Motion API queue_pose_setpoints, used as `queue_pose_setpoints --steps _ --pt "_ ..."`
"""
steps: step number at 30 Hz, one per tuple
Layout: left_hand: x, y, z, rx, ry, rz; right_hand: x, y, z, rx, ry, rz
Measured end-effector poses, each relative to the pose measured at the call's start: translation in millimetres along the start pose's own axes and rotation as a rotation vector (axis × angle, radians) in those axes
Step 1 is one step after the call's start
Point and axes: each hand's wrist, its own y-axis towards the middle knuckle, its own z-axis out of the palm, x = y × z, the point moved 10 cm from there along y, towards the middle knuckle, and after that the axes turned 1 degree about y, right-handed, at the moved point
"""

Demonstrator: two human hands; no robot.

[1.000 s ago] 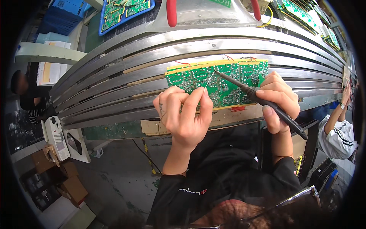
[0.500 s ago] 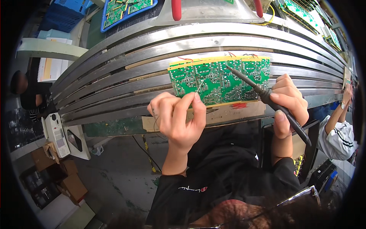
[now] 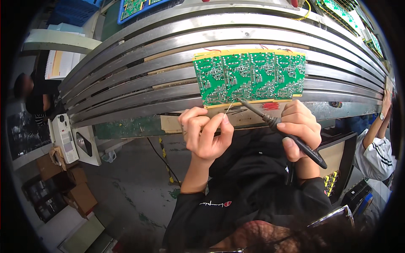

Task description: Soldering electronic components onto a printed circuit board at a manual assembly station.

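Observation:
A panel of green circuit boards [image 3: 252,78] with yellow edges lies on the metal rails in front of me. My right hand [image 3: 300,130] is closed round the black handle of a soldering iron [image 3: 258,111]. The iron's tip points at the panel's near edge, left of its middle. My left hand [image 3: 207,133] pinches a thin strand of solder wire [image 3: 230,106] between thumb and forefinger. The wire's far end meets the board close to the iron tip; whether they touch, I cannot tell.
Long metal rails [image 3: 164,48] run across the bench. Under the panel's near edge is a cardboard piece [image 3: 249,121] with red and dark wires [image 3: 271,106]. A blue tray [image 3: 145,9] of boards stands at the far left. Another person's arm [image 3: 378,122] shows at the right.
The iron's tip and the solder wire have shifted from the panel's upper and middle parts to its near edge. The panel sits slightly higher and further right in view.

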Motion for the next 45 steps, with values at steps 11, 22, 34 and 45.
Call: queue_pose_setpoints --steps 11,22,34,45 --pt "-9 1 18 0.047 0.026 0.043 -2 -10 -20 -0.111 -0.047 0.048" --pt "-12 4 23 0.024 0.021 0.043 -7 -7 -16 -0.044 -0.041 0.05" --pt "-16 13 23 0.037 0.059 0.045 7 11 -16 0.042 -0.121 0.003" --pt "16 -4 -9 0.055 0.104 -0.061 6 9 4 0.015 -0.055 0.013"
